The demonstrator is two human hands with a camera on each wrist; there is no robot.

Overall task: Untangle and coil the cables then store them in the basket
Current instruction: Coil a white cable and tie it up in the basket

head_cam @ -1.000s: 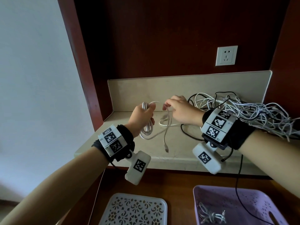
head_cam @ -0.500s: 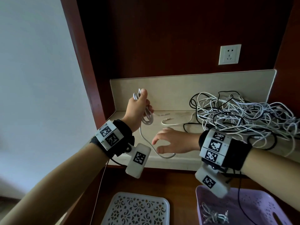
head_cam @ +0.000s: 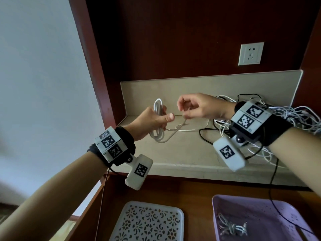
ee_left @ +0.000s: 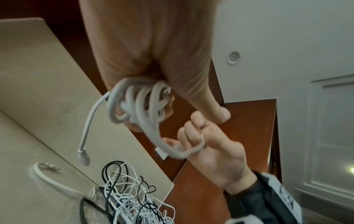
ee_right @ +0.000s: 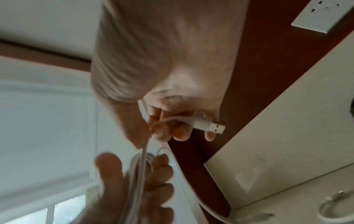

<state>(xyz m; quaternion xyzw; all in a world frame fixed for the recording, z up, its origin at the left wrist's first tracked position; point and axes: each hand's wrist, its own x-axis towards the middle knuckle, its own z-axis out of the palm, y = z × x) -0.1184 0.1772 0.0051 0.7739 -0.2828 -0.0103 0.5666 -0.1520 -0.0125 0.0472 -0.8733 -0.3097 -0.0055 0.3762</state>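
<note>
My left hand [head_cam: 156, 121] grips a coil of white cable [head_cam: 158, 119] above the beige counter; the loops [ee_left: 138, 104] bunch under its fingers in the left wrist view. My right hand [head_cam: 196, 108] sits just to the right and pinches the free end of the same cable, with its USB plug [ee_right: 212, 126] sticking out past the fingers. A tangled pile of white and black cables [head_cam: 278, 122] lies on the counter behind my right wrist. The purple basket [head_cam: 271, 221] stands below at the lower right and holds one coiled grey cable [head_cam: 231, 228].
A white perforated lid or tray [head_cam: 147, 223] lies left of the basket on the wooden surface. A beige backsplash [head_cam: 208, 91] and dark wood panel with a wall socket [head_cam: 251, 53] close the back. A black cable [head_cam: 272, 185] hangs over the counter's edge towards the basket.
My right hand rose from the counter's front edge and took the cable's free end beside the coil. My left hand lowered slightly with the coil.
</note>
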